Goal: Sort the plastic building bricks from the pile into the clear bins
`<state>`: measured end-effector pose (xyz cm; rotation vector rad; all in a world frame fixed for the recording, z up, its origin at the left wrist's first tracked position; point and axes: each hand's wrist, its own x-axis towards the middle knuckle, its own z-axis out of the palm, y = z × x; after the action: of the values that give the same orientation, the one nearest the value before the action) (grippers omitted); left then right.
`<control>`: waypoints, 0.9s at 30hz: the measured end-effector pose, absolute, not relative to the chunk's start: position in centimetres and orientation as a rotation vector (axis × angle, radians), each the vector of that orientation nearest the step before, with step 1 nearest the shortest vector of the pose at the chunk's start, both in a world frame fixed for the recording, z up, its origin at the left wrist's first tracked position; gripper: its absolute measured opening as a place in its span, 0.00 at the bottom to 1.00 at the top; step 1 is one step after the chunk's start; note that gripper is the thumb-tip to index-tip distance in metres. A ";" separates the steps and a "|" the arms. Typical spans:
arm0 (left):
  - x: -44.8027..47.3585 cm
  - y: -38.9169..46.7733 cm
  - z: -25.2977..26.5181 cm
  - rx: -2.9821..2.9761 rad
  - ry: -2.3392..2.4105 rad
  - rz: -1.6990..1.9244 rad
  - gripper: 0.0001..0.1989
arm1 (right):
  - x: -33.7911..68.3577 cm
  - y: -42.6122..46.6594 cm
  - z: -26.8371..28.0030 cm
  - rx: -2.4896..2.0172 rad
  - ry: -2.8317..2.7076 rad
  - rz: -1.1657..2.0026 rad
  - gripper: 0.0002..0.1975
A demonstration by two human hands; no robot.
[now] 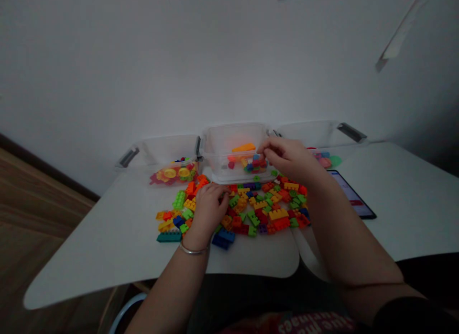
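Note:
My left hand (pixel 212 205), with a silver bangle at the wrist, rests in the pile of toy building bricks (pixel 260 205). Its fingers are bent and drawn together near the thumb; whatever they grip, if anything, is hidden. Over the right rim of the middle clear plastic bin (pixel 236 170) hovers my right hand (pixel 289 157), fingers curled into a pinch. I cannot make out anything between those fingertips. Inside that bin lie an orange piece (pixel 244 147) and several small red, blue and yellow pieces. A dark blue brick (pixel 224 238) sits just right of my left wrist.
The left clear bin (pixel 161 146) holds yellow and red pieces; the right clear bin (pixel 308 130) has blue, red and green ones. A tablet or phone (pixel 353 195) lies beyond my right forearm. White tabletops (pixel 258 257) meet a pale wall behind the bins.

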<state>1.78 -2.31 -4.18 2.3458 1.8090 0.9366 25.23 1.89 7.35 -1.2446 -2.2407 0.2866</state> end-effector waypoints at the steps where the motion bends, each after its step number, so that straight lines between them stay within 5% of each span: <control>1: 1.8 -2.3 -4.2 2.345 1.808 0.941 0.09 | 25.1 1.7 7.4 -1.210 -2.337 0.325 0.15; 9: 1.6 -2.1 -4.4 2.355 1.798 0.947 0.09 | 22.8 2.5 5.3 -1.230 -2.881 0.297 0.16; 27: 1.8 -2.3 -4.1 2.339 1.802 0.924 0.09 | 19.9 1.7 3.0 -1.248 -3.001 0.239 0.17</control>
<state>1.76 -2.30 -4.10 2.3389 1.8024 0.9242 19.94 1.65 2.99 -1.2482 -3.0012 0.2391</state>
